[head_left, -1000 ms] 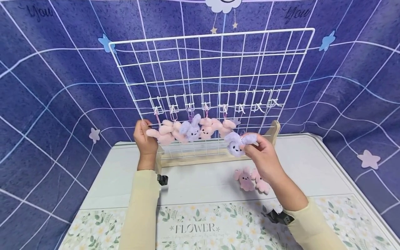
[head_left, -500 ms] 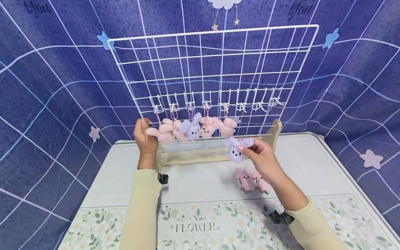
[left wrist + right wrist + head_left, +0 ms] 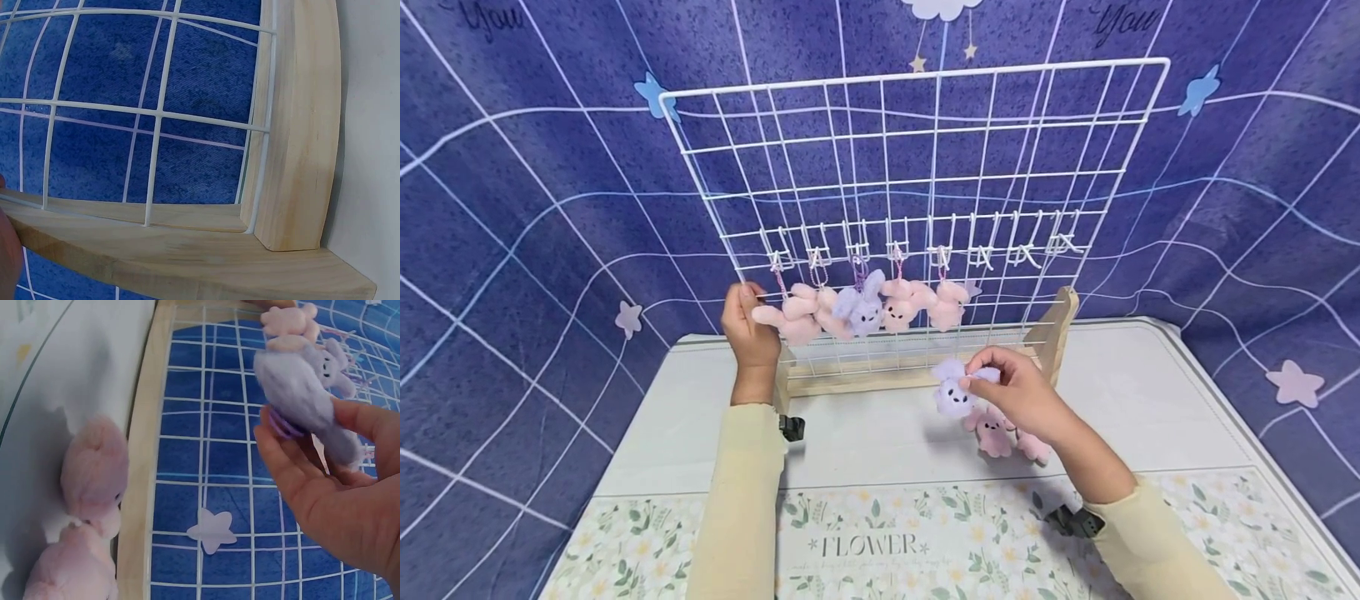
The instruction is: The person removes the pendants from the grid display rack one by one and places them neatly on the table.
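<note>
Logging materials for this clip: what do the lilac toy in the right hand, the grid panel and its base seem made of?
Lilac toy: soft plush, matte, judging by its fuzzy surface; exact fibre unclear.
Grid panel: probably metal wire with a smooth white coating, given its thin, straight bars.
Base: pale wood, apparently unpainted, as grain shows in the left wrist view.

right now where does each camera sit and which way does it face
Head: worn on the head, looking forward and down at the white grid rack; left hand, right hand and both sleeves show.
Left wrist: on that wrist, facing the rack's wooden stand; only a sliver of the left hand shows, at the left edge.
Right wrist: on that wrist, facing the right hand's fingers and lilac plush, the rack sideways behind.
Head and right wrist share that plush, hand and rack.
</note>
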Demonstrator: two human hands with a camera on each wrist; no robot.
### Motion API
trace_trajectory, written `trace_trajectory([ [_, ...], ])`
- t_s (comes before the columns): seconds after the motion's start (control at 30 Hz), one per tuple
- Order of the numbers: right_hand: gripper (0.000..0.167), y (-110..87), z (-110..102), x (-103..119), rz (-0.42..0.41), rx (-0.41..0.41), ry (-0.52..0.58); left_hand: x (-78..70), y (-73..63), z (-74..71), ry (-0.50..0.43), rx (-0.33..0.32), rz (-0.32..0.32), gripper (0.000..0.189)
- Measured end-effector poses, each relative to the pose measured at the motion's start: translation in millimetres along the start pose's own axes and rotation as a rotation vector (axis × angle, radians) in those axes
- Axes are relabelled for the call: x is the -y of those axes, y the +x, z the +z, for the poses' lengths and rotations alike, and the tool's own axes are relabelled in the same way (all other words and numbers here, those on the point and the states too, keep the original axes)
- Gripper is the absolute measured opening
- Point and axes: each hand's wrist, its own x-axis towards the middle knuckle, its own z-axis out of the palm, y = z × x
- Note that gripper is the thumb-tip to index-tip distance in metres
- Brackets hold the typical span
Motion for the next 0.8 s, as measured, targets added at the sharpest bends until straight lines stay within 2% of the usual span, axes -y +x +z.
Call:
trace_trajectory([
  [0.17,0.008,1.7,0,-6,-0.006,0.045,-0.092,0.2,1.1,-0.2,-0.002,-0.003,0.003,0.035],
  [0.37,0.011,3.9,3,-13,0.004,0.114,-0.099,0.3,1.5,0.0,0.008,-0.005,-0.004,0.036],
  [0.47,0.014,4.4,5,-16,0.026,0.151,-0.145,-2.4,1.3,0.9,0.01,-0.012,-0.012,0.036],
  [0.7,0.015,5.3,9,-28,0.03,0.244,-0.299,-28.9,-0.6,2.4,0.0,-0.012,-0.014,0.035],
  [0.8,0.015,5.9,11,-33,0.025,0.279,-0.313,-31.5,-1.0,2.4,0.009,-0.013,-0.012,0.034],
])
